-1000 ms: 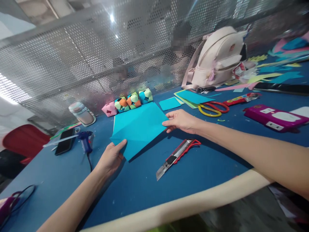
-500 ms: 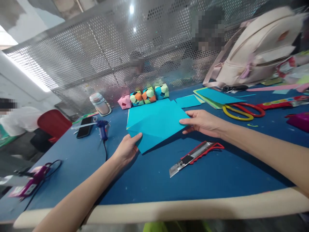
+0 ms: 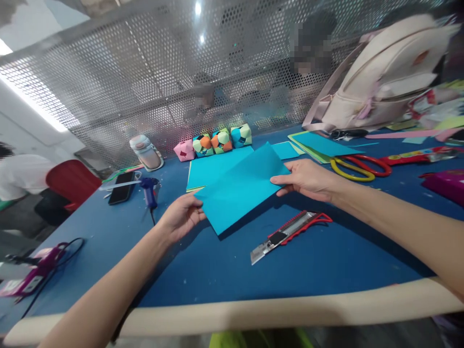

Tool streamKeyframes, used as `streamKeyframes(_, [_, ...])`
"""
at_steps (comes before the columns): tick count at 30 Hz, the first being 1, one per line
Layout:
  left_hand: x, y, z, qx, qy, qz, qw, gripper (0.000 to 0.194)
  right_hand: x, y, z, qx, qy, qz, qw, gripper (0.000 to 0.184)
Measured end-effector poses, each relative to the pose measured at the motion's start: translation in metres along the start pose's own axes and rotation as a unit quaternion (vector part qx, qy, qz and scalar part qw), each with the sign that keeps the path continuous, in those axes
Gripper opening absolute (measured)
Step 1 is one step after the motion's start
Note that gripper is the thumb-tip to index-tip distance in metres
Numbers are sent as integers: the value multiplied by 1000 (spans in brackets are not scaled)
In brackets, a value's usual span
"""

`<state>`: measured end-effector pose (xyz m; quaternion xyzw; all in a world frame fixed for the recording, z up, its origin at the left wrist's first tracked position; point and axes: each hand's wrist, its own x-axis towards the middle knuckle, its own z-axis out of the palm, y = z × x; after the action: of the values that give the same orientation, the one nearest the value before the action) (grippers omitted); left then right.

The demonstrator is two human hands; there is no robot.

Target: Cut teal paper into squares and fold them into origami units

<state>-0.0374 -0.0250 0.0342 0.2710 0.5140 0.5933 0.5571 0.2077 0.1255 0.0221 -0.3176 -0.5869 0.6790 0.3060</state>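
Observation:
A sheet of blue paper (image 3: 242,191) is held tilted above the table between both hands. My left hand (image 3: 184,216) is closed on its left corner, with the fingers partly hidden beneath the sheet. At the right corner, my right hand (image 3: 306,181) pinches the paper with the thumb on top. Behind it lies a stack of blue paper (image 3: 208,169) on the tabletop, partly covered by the raised sheet. A red box cutter (image 3: 286,234) rests in front of the sheet, its blade end pointing to the lower left.
Folded paper cubes (image 3: 221,140) line the back beside a bottle (image 3: 146,152). A glue gun (image 3: 149,191) and phone (image 3: 122,187) lie left. Scissors (image 3: 353,169), more paper sheets (image 3: 326,145) and a backpack (image 3: 384,77) occupy the right. A purple power strip (image 3: 36,270) is far left.
The held sheet has come up off the stack and towards me, showing more of the stack behind it. My left hand has shifted its grip to the sheet's left corner.

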Motion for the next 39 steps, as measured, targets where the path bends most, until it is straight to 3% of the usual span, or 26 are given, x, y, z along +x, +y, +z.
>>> streamKeyframes(6, [-9,18,0,-5,-26,-97,995,31,-10,-8,7,-17,-25,44,999,54])
streamKeyframes(8, [-16,14,6,25,-40,-128,991,26,-17,-11,15,-40,-51,65,996,49])
streamKeyframes(10, [-25,9,13,58,-53,-119,990,19,-23,-14,21,-63,-80,78,992,41])
streamKeyframes(15, [-41,0,26,132,-88,-142,977,28,-27,-15,26,-58,-128,88,986,29])
streamKeyframes(19, [-39,-5,28,113,-53,-77,989,33,-21,-11,27,65,-82,66,992,30])
streamKeyframes(22, [-33,-11,29,94,-19,-21,995,36,-21,-5,35,104,-91,62,988,33])
streamKeyframes(26, [-29,-21,32,76,-2,-1,997,36,-30,4,50,39,-114,49,991,37])
streamKeyframes(32, [-33,-27,39,49,-15,6,999,42,-36,5,54,-96,-62,-8,993,36])
streamKeyframes(39, [-30,-30,39,33,-15,16,999,42,-35,7,54,-103,-62,-35,992,36])
